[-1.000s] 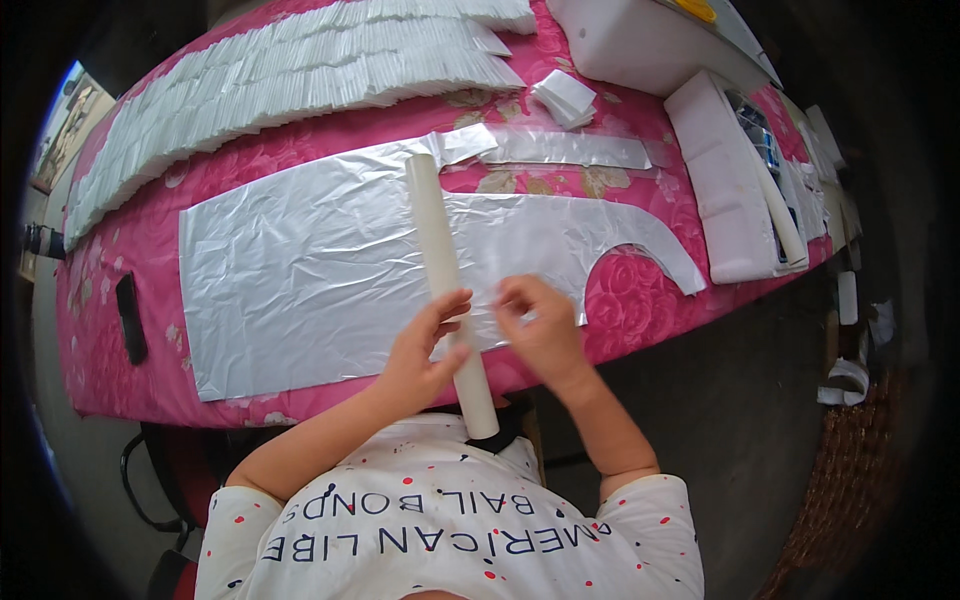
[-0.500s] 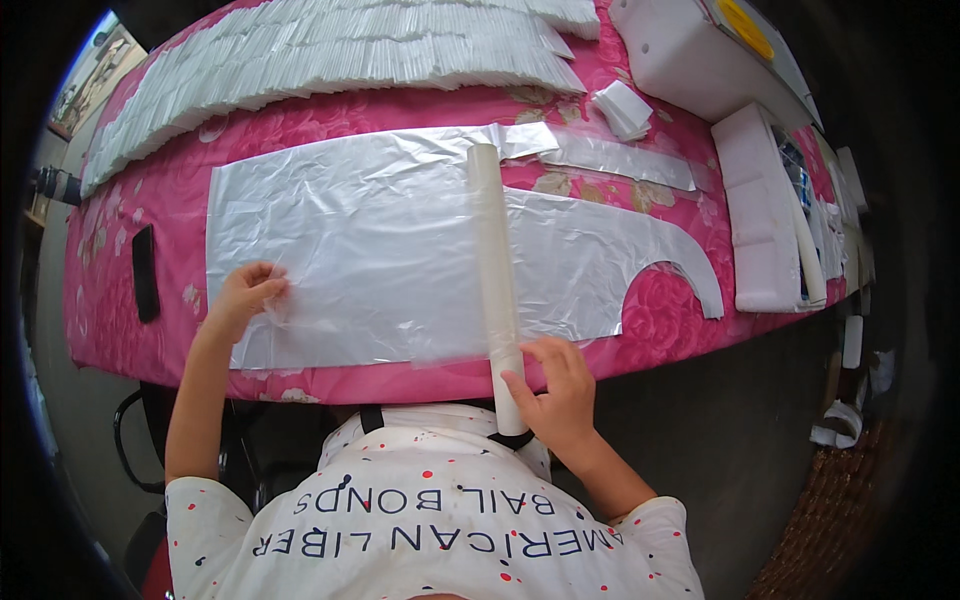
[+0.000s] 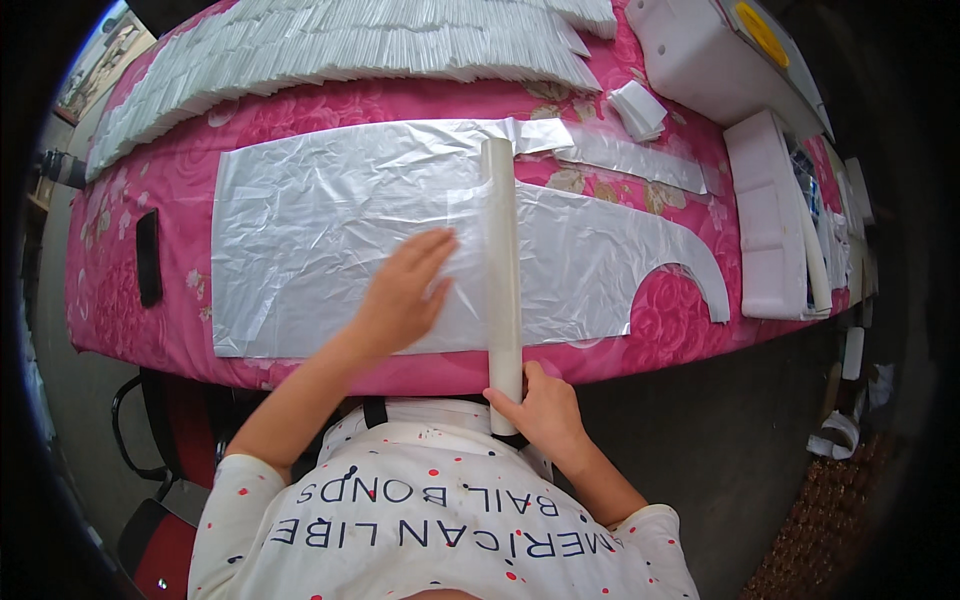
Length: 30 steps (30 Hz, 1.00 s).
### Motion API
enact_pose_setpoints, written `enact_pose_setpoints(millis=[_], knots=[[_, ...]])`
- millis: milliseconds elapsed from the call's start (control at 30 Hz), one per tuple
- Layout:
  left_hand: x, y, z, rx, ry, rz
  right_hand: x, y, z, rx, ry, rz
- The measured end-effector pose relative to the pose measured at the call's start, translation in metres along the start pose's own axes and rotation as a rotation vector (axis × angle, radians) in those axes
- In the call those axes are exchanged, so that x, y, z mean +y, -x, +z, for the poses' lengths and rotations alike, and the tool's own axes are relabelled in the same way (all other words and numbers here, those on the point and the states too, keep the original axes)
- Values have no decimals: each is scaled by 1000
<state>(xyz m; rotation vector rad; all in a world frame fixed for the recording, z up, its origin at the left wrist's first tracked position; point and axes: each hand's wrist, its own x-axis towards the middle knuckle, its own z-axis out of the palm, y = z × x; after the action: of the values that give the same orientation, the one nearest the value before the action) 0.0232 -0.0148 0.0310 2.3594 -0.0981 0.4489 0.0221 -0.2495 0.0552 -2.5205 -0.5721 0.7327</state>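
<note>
A thin white plastic sheet point(image 3: 300, 240), creased and shaped like a folded apron with a curved cut-out at its right end, lies flat on the table. Across its middle rests a pale straight tube point(image 3: 503, 260), its near end jutting past the table edge. My right hand point(image 3: 545, 408) grips that near end, thumb on the left side and fingers on the right. Over the sheet, just left of the tube, is my left hand point(image 3: 403, 292), fingers stretched out and holding nothing. Past the tube's far end, a narrow strip point(image 3: 640, 165) of the same plastic extends right.
Long rows of folded white packets point(image 3: 330, 55) fill the table's far side. A small packet stack point(image 3: 637, 110) sits near the white foam boxes point(image 3: 760, 215) at right. A dark flat object point(image 3: 148, 258) lies on the pink flowered cloth point(image 3: 105, 300) at left.
My left hand has moved right, from the sheet's left end to beside the tube, and its fingers have opened. My right hand has slid slightly toward me along the tube.
</note>
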Motion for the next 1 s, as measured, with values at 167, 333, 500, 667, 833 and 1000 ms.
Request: enact_pose_setpoints(millis=[167, 333, 500, 667, 833, 1000], knots=[[-7, -8, 48, -179, -164, 17, 2, -3, -2, -30, 51, -29], [-5, -6, 53, -250, -307, -14, -3, -45, -31, -219, -52, -16], [-5, -8, 55, -271, -363, -19, -19, -143, -57, -110, -57, -79], [-4, -9, 55, -274, -433, -16, -21, -231, -61, -84, -541, 50], [-3, -9, 55, -263, -440, -15, -9, -273, -58, -65, -1702, 51], [-1, -10, 52, -271, -432, -15, 65, -308, -113, 3, -2052, -310]])
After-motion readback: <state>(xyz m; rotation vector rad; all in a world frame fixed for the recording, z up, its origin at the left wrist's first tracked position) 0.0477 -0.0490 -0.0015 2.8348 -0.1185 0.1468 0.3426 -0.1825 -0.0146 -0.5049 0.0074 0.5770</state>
